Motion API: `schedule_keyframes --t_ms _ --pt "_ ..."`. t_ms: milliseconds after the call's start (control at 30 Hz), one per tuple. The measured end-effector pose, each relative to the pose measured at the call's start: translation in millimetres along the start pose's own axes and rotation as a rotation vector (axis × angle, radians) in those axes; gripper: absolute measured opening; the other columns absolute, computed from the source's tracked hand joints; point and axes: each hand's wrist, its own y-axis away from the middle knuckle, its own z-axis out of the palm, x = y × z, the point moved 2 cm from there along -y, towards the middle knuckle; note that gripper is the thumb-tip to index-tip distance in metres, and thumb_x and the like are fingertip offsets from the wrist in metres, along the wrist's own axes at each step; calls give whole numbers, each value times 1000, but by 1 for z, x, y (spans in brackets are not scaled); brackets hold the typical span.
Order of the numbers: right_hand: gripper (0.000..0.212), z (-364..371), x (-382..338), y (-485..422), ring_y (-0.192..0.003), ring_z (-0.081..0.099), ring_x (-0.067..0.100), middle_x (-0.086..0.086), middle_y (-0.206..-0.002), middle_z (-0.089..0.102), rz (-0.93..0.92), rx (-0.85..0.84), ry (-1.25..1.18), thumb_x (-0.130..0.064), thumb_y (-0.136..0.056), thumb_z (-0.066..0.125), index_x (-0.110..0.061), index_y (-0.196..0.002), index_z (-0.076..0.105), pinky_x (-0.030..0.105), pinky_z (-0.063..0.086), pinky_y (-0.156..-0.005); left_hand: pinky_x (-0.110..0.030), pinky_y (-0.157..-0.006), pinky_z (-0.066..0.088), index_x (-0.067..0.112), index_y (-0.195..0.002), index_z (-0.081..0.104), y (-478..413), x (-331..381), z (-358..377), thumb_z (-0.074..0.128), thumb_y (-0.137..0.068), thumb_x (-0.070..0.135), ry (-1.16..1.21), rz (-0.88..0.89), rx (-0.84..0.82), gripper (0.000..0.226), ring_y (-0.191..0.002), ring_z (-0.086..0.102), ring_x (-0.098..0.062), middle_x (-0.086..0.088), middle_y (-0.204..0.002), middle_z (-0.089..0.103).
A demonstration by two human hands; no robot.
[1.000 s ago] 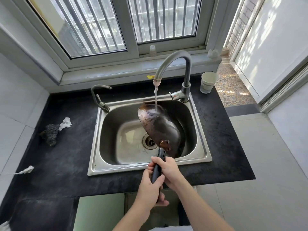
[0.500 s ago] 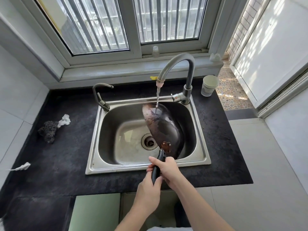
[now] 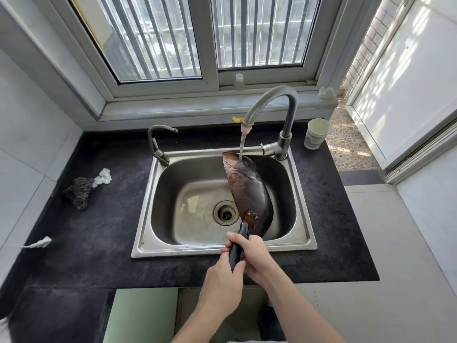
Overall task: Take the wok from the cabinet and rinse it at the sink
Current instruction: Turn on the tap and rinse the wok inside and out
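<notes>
Over the sink (image 3: 222, 250): wok (image 3: 247, 191) on edge under the tap (image 3: 272, 100) stream.
Grip: left hand (image 3: 222, 278), right hand (image 3: 256, 254) wrap its handle (image 3: 235, 251) — bowl beyond them.
Room: sink floor open leftward.

Both hands grip the wok's black handle (image 3: 236, 246) at the sink's front edge, the left hand (image 3: 223, 278) nearer the person than the right hand (image 3: 252, 253). The wok (image 3: 247, 191) is tilted on edge over the sink (image 3: 150, 206), and water from the tap (image 3: 272, 105) strikes its far rim.

Head view looks steeply down, close over the sink (image 3: 223, 250) and counter (image 3: 99, 231).
</notes>
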Motion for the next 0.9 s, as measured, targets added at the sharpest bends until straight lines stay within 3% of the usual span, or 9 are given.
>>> schedule_keyframes --t_ms 133,200,333,433,633,800,900 --pt "15 9 3 2 -73 69 23 12 -78 66 -20 -43 76 -13 -93 70 -1 -87 62 36 56 -75 -33 -48 51 24 -121 57 -4 -17 -10 49 -97 37 178 -45 -87 28 -47 59 -18 -1 -76 65" --pt "15 14 7 2 -74 69 22 11 -80 67 -30 -55 121 -14 -93 70 -1 -89 63 36 56 -75 -32 -41 51 22 -117 56 -3 -24 -12 50 -98 31 295 -61 -137 22 -37 56 -19 -1 -67 61" --pt "23 18 16 5 -83 73 26 17 -87 70 -50 -71 180 -13 -92 70 8 -100 67 38 59 -81 -36 -42 52 19 -104 59 2 -41 -11 53 -98 25 465 -82 -178 11 -36 52 -20 -2 -63 55" --pt "32 21 22 4 -90 74 28 20 -94 72 -63 -82 177 -10 -90 72 11 -113 63 40 60 -86 -30 -37 47 9 -100 57 4 -50 -10 55 -98 19 561 -121 -195 10 -35 49 -21 -4 -61 52" --pt "15 16 34 3 -73 70 26 16 -83 65 -101 -70 307 -1 -90 70 1 -100 59 37 59 -72 -28 -41 47 1 -102 56 10 -59 6 62 -94 13 691 -214 -275 15 -42 52 -20 -8 -63 54" --pt "12 5 41 4 -75 74 26 14 -82 70 -126 -40 520 -1 -88 70 -1 -96 61 34 60 -70 -30 -45 48 1 -106 58 7 -63 17 62 -93 9 716 -288 -380 16 -55 59 -21 -12 -71 60" --pt "14 1 38 -2 -76 75 26 11 -81 72 -119 -53 593 -5 -86 74 -3 -93 62 34 59 -70 -27 -41 41 5 -109 55 8 -55 23 55 -95 6 854 -365 -400 14 -50 52 -18 -8 -67 54"
